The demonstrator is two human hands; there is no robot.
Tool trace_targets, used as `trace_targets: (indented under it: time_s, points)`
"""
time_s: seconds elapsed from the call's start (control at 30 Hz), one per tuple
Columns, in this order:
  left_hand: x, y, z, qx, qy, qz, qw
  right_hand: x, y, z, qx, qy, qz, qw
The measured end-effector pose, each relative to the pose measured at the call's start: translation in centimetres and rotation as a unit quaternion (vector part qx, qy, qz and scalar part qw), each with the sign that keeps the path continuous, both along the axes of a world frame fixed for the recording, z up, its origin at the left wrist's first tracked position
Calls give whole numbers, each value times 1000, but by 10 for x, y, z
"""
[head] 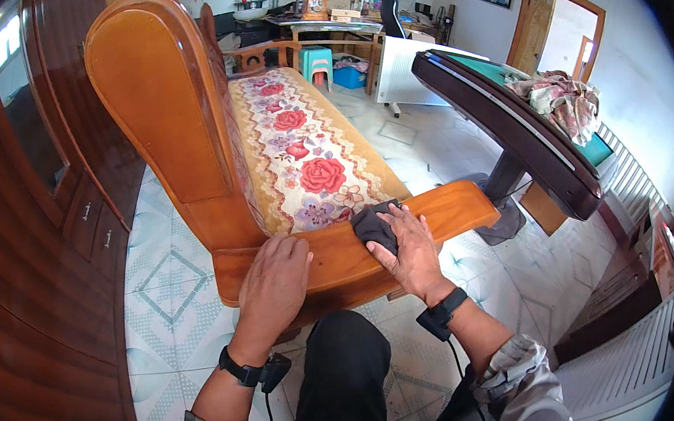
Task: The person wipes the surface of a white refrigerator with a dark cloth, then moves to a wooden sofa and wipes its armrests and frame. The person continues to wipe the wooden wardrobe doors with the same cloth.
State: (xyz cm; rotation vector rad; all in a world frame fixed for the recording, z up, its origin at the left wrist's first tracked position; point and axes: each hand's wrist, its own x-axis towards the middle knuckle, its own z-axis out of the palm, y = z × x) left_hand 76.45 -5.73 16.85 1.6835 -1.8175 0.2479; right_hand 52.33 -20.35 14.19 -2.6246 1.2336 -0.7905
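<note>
My right hand [412, 250] presses a dark folded cloth [375, 226] onto the top of a wooden armrest [331, 263]. Its thumb lies along the near side of the cloth, and the other fingers reach over it. My left hand [277, 278] rests on the same armrest, close to where it meets the backrest, and holds nothing. Its fingers lie over the top towards the seat, their tips partly hidden from me. The armrest belongs to a long wooden bench with a tall rounded backrest [150, 102] and a floral seat cover [312, 158].
A dark wooden cabinet [30, 275] stands close on the left. Past the armrest's right end is a pedestal table [508, 130] with a crumpled patterned cloth [564, 102] on it. Further back are a white panel heater [412, 72], a green plastic stool [316, 61] and a cluttered desk [333, 24].
</note>
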Motion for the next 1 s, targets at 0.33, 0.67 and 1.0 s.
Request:
trace_targets:
  time_s: [0.33,0.67,1.0]
  points:
    - [1,-1,0,-11,3,-24,1000,11,2,-2,40,6,-57,998]
    - [14,31,0,-218,22,-25,975,16,7,-11,-15,-42,-69,997]
    - [68,67,-30,44,142,192,970,13,4,-22,-72,-108,-64,990]
